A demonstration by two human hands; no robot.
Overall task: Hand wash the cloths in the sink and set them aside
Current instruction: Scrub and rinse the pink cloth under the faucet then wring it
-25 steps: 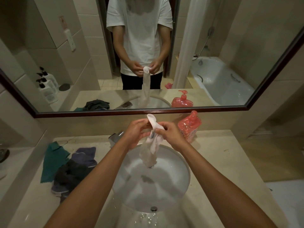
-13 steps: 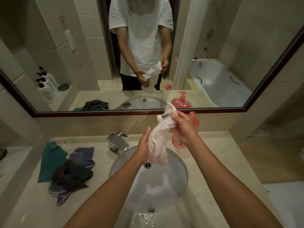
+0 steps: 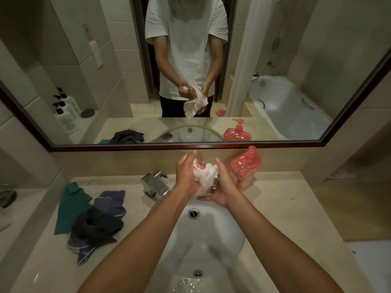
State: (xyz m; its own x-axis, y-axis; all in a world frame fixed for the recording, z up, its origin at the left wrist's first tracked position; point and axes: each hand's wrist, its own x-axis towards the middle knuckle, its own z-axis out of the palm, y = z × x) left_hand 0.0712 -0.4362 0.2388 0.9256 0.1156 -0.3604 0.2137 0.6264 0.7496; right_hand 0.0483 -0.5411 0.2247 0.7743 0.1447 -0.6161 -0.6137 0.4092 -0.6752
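A wet white cloth (image 3: 205, 176) is bunched up between my two hands above the far rim of the white sink (image 3: 230, 233). My left hand (image 3: 186, 172) cups its left side, fingers pointing up. My right hand (image 3: 222, 187) holds it from the right and underneath, fingers curled around the bunch. On the counter to the left lie a teal cloth (image 3: 69, 204), a blue-purple cloth (image 3: 110, 201) and a dark grey cloth (image 3: 97, 227) in a loose pile.
A chrome faucet (image 3: 155, 185) stands left of my hands. A red pump bottle (image 3: 245, 166) sits right behind my right hand. The beige counter (image 3: 285, 212) runs around the sink, with the mirror (image 3: 63, 81) behind it. Water drops lie at the sink's near edge.
The white cloth hung stretched from my hands over the sink; it is now gathered into a ball between both palms, and my hands have come together.
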